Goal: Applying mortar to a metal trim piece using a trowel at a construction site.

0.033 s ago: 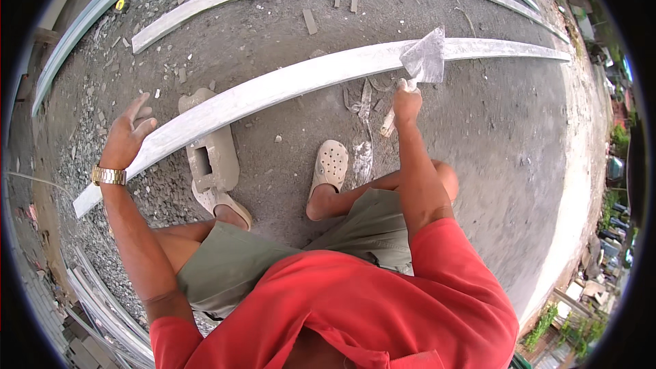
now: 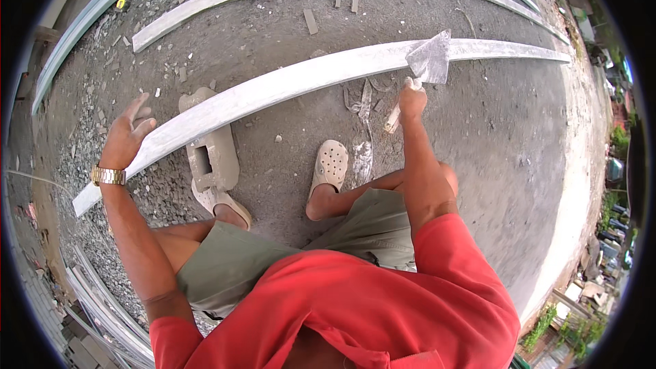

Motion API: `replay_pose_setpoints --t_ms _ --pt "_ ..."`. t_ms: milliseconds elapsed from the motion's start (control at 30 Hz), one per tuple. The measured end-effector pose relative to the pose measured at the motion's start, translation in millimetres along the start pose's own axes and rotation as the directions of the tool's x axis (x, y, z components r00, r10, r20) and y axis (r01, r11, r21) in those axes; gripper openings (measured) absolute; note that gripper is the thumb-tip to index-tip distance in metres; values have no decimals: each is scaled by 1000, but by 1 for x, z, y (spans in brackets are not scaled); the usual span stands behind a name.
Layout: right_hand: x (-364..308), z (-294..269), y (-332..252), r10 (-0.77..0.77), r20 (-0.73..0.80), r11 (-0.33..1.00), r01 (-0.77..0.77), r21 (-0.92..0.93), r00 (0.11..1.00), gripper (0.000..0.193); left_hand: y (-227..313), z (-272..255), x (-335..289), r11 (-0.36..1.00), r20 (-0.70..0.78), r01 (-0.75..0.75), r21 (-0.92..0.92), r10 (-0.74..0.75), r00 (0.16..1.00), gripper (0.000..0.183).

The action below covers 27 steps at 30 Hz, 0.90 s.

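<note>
Got a trowel (image 2: 430,61) in the right hand (image 2: 412,101), grip closed tight round the handle (image 2: 392,120), just on the near side of the long white beam (image 2: 307,75). Pointing the blade (image 2: 433,55) forward out of that grip, overlapping the beam toward its right end; can't tell if touching. Holding the left hand (image 2: 126,138) with fingers loosely spread, grip fairly wide, at the beam's left end. Spotted 1 grey block (image 2: 222,143) under the beam.
</note>
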State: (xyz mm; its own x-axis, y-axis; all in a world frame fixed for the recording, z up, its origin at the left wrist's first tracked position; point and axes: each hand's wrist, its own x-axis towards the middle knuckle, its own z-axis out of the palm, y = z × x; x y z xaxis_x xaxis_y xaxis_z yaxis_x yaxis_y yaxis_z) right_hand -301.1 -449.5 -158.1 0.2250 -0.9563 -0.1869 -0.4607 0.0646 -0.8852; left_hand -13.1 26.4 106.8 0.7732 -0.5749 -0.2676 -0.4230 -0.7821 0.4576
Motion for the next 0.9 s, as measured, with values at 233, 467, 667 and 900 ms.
replay_pose_setpoints --t_ms 233,467,667,900 --pt "-122 51 -6 -169 46 978 173 -114 985 36 7 -1 5 998 10 31 51 -31 999 58" --pt "-34 24 -19 -234 21 927 230 -297 972 42 11 -1 3 995 -16 -85 57 86 996 57" --pt "131 -46 7 66 -112 966 -92 -243 991 43 -11 4 4 996 -33 -23 84 26 999 58" --pt "-49 37 -59 -209 205 883 275 -381 956 39 1 -13 -1 992 0 123 19 -123 992 60"
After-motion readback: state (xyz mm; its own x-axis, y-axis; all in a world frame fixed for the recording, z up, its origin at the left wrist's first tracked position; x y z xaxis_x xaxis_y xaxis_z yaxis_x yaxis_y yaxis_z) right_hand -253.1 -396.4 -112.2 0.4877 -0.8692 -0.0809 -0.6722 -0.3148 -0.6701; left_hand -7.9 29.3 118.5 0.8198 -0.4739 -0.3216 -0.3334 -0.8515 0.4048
